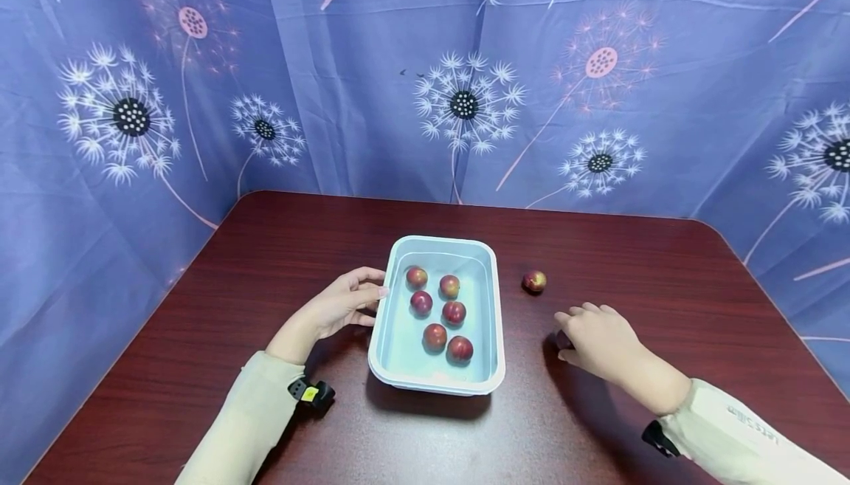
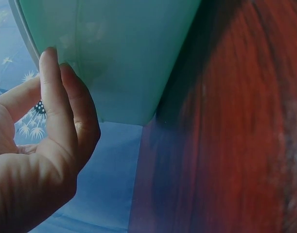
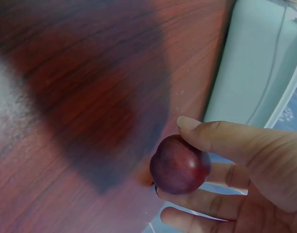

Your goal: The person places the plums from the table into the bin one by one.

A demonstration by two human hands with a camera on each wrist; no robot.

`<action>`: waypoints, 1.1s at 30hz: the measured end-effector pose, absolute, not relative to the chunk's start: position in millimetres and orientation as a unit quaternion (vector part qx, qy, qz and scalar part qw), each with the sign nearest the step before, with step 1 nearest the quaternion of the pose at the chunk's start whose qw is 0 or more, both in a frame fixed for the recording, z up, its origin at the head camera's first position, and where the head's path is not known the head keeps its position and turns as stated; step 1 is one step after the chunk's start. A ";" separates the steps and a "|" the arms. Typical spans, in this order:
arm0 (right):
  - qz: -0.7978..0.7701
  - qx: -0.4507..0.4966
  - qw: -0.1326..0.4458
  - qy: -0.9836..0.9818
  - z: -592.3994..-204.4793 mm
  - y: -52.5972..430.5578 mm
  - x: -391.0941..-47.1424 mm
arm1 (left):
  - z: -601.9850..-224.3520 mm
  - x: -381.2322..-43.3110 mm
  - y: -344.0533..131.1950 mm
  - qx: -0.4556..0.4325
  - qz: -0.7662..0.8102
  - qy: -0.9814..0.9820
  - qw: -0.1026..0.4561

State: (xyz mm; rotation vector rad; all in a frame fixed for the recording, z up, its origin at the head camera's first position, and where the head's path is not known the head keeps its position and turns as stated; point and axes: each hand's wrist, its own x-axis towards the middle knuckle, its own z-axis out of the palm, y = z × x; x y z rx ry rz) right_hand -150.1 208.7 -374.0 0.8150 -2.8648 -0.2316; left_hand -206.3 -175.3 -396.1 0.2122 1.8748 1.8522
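Note:
My right hand (image 1: 600, 345) pinches a dark red plum (image 3: 180, 165) between thumb and fingers, low over the table to the right of a pale blue plastic tub (image 1: 494, 322). In the head view that plum is mostly hidden by the hand. Another plum (image 1: 534, 281), red and yellow, lies on the table between the tub and the far side of my right hand. Several red plums (image 1: 434, 337) rest on the tub's floor. At the tub's left side, my left hand (image 1: 341, 304) touches the outer wall near the rim with relaxed, slightly bent fingers (image 2: 56, 97).
The tub stands near the middle of a dark reddish wood table (image 1: 299, 226) with rounded far corners. A blue curtain (image 1: 372, 101) with a dandelion print hangs behind the table and at its sides. Black straps with small devices (image 1: 322, 395) sit on the wrists.

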 end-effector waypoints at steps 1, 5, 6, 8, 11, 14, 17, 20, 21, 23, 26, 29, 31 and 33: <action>-0.074 0.271 0.079 -0.957 -373.9 209.2 -150.2 | -396.3 -206.3 -175.1 0.078 0.679 0.687 0.246; -0.057 0.267 0.089 -0.958 -374.0 211.6 -150.3 | -396.6 -206.6 -174.4 0.078 0.679 0.687 0.248; -0.053 0.266 0.093 -0.958 -374.1 212.1 -150.4 | -396.6 -206.6 -174.3 0.078 0.678 0.687 0.248; -0.045 0.267 0.101 -0.957 -374.1 212.8 -150.6 | -396.7 -206.8 -174.2 0.076 0.677 0.688 0.248; -0.037 0.272 0.116 -0.955 -373.4 212.1 -151.6 | -396.9 -206.8 -174.1 0.072 0.676 0.691 0.247; -0.030 0.277 0.129 -0.952 -372.0 210.0 -152.9 | -397.1 -206.7 -173.9 0.070 0.676 0.691 0.247; -0.024 0.280 0.144 -0.949 -370.1 207.4 -154.5 | -397.4 -206.6 -173.6 0.070 0.676 0.690 0.248; -0.018 0.280 0.162 -0.946 -367.3 204.7 -155.6 | -397.2 -206.4 -173.5 0.072 0.676 0.691 0.247; -0.015 0.279 0.168 -0.945 -366.3 203.7 -155.9 | -397.1 -206.3 -173.4 0.072 0.676 0.691 0.247; -0.010 0.279 0.177 -0.944 -364.4 202.0 -156.2 | -396.9 -206.1 -173.4 0.074 0.675 0.691 0.246; -0.001 0.277 0.185 -0.943 -361.3 199.5 -156.6 | -396.4 -206.1 -173.3 0.075 0.676 0.691 0.245; 0.010 0.280 0.188 -0.942 -358.8 197.7 -157.1 | -396.4 -205.9 -173.4 0.075 0.675 0.691 0.246; 0.015 0.282 0.192 -0.940 -357.0 196.5 -157.6 | -396.4 -205.7 -173.5 0.075 0.675 0.691 0.246; 0.021 0.284 0.197 -0.938 -355.4 195.1 -158.1 | -396.4 -205.4 -173.6 0.076 0.676 0.691 0.246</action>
